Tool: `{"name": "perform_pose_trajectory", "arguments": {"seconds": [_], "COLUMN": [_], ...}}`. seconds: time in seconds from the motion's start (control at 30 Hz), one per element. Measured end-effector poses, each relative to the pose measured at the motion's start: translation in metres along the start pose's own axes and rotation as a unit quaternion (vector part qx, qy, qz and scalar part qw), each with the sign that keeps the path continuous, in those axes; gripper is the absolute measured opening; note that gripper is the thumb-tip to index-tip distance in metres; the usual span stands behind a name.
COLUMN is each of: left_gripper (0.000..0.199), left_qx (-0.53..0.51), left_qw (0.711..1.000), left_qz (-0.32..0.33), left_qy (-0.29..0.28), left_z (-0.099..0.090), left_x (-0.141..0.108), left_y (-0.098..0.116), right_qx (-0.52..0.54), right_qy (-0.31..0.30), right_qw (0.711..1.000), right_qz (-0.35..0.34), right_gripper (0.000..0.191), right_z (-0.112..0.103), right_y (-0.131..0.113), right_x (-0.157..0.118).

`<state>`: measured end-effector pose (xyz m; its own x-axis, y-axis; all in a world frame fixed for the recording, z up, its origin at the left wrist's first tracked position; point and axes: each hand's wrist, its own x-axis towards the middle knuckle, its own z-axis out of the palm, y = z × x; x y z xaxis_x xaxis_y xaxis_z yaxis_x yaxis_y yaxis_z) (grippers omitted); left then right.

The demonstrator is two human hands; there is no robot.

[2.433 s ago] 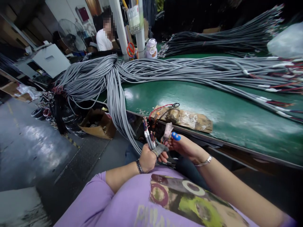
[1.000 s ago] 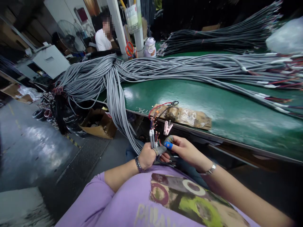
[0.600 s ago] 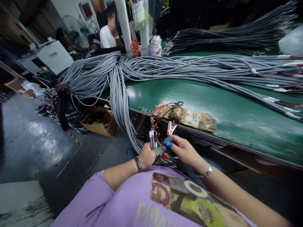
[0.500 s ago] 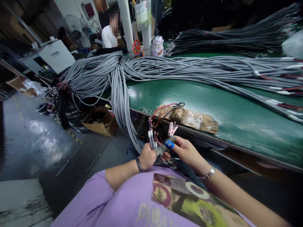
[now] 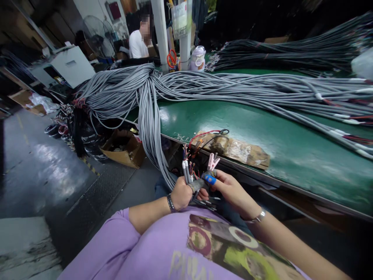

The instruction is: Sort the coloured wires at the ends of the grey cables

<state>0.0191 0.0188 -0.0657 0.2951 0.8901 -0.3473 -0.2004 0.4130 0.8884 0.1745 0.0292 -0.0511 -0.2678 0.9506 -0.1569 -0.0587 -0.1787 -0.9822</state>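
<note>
My left hand (image 5: 181, 194) is closed around a bundle of grey cables (image 5: 187, 171). Their white-banded ends stand up above the fist, with thin coloured wires (image 5: 185, 151) fanning out at the top. Close beside it, my right hand (image 5: 226, 189) is pinched, with blue tape on the thumb and dark wrapping on a finger. Its fingertips meet the left hand's wrapped thumb, and whatever lies between them is hidden. Just above the right fingers is a pink clothespin (image 5: 212, 161); I cannot tell whether the hand touches it. More white cable ends (image 5: 210, 203) show below the hands.
A green table (image 5: 247, 120) carries a long run of grey cables (image 5: 227, 83). On its near edge lies a taped wooden board (image 5: 250, 153) with red and black leads. An open cardboard box (image 5: 124, 149) sits on the floor at left. A co-worker (image 5: 138, 42) is behind the table.
The whole view has shifted slightly. Both hands keep nearly the same pose, the left still around the cables and the right fingers still pinched beside them.
</note>
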Motion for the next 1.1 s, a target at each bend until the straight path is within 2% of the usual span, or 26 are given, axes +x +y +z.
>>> {"name": "perform_pose_trajectory", "arguments": {"seconds": [0.13,0.27,0.43,0.53,0.57,0.67,0.8,0.87,1.0,1.03,1.1], "left_gripper": [0.057,0.057,0.054,0.052,0.051,0.050,0.047,0.045,0.042,0.042,0.040], "left_qx": [0.024,0.033,0.001,-0.034,-0.044,-0.062,-0.076,-0.081,-0.081,-0.080,-0.078], "left_qw": [1.000,0.999,1.000,0.999,0.999,0.997,0.992,0.987,0.984,0.985,0.986], "left_qz": [-0.006,0.002,0.011,-0.005,-0.012,-0.036,-0.071,-0.092,-0.104,-0.102,-0.097], "left_qy": [-0.011,-0.011,0.027,0.027,0.022,-0.010,-0.077,-0.105,-0.116,-0.114,-0.109], "left_z": [0.001,0.001,0.001,0.001,0.000,-0.001,0.002,0.005,0.009,0.010,0.010], "left_x": [-0.001,-0.001,0.000,-0.003,-0.004,-0.006,-0.003,0.000,0.010,0.012,0.015], "left_y": [0.001,-0.001,-0.002,0.005,0.009,0.021,0.033,0.037,0.040,0.040,0.038], "right_qx": [0.051,0.092,0.133,0.176,0.204,0.257,0.264,0.250,0.181,0.180,0.208], "right_qy": [-0.051,-0.036,0.035,0.111,0.120,0.113,0.039,0.024,0.097,0.094,0.047], "right_qw": [0.997,0.995,0.990,0.978,0.972,0.959,0.960,0.966,0.978,0.979,0.977], "right_qz": [0.012,0.012,0.014,0.005,0.008,0.045,0.089,0.061,-0.024,-0.026,-0.006], "right_gripper": [0.033,0.033,0.031,0.030,0.029,0.033,0.041,0.044,0.047,0.048,0.049], "right_z": [0.008,0.018,0.020,0.006,0.000,-0.017,-0.021,-0.018,-0.009,-0.007,-0.004], "right_y": [-0.006,-0.006,0.001,0.011,0.014,0.019,0.014,0.011,0.010,0.009,0.007], "right_x": [-0.002,-0.004,-0.005,0.001,0.004,0.015,0.029,0.032,0.034,0.033,0.033]}}
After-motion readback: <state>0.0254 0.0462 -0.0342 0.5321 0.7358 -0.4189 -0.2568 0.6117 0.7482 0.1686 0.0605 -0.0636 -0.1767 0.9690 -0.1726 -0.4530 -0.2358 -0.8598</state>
